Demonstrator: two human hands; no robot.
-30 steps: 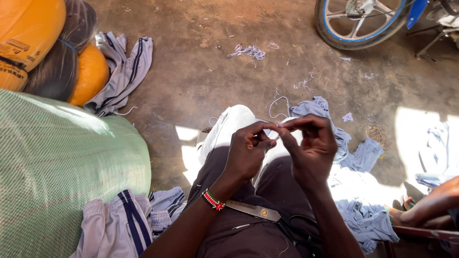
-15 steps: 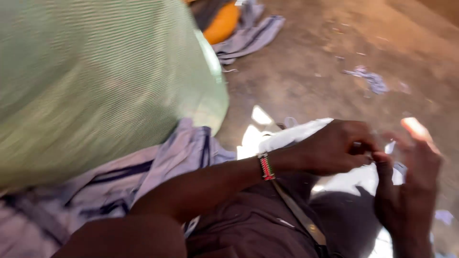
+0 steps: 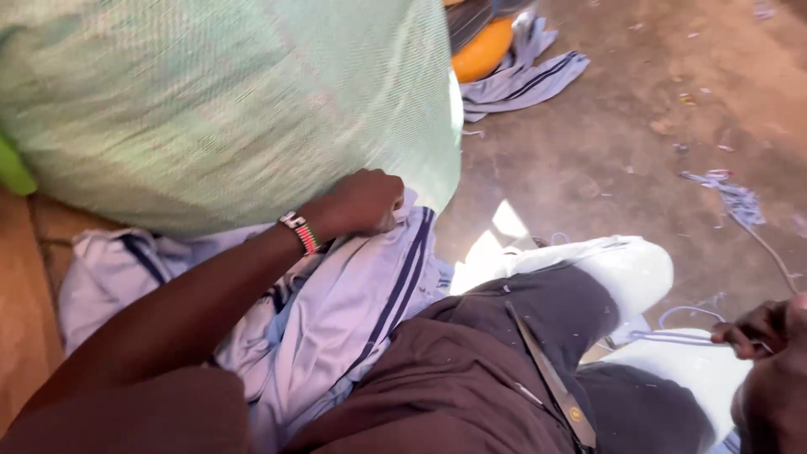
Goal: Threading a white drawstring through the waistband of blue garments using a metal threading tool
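Note:
My left hand (image 3: 361, 202), with a beaded band on its wrist, is closed on the top edge of a pale lilac garment with dark stripes (image 3: 353, 311) lying beside my left leg, just below a big green woven sack (image 3: 235, 101). My right hand (image 3: 769, 336) sits at the right edge of the view, fingers pinched on a thin light thread (image 3: 689, 324) that loops over white cloth (image 3: 689, 370) by my knee. A measuring tape (image 3: 546, 374) lies across my dark trousers.
An orange container (image 3: 483, 50) and another striped garment (image 3: 521, 76) lie on the dirt floor behind the sack. Scraps of cloth and thread (image 3: 735, 197) are scattered at the right. A patch of sunlight falls in front of my knee.
The view has swung left. My left hand left the right hand and the thread, reached to the left and closed on the striped garment beside the sack.

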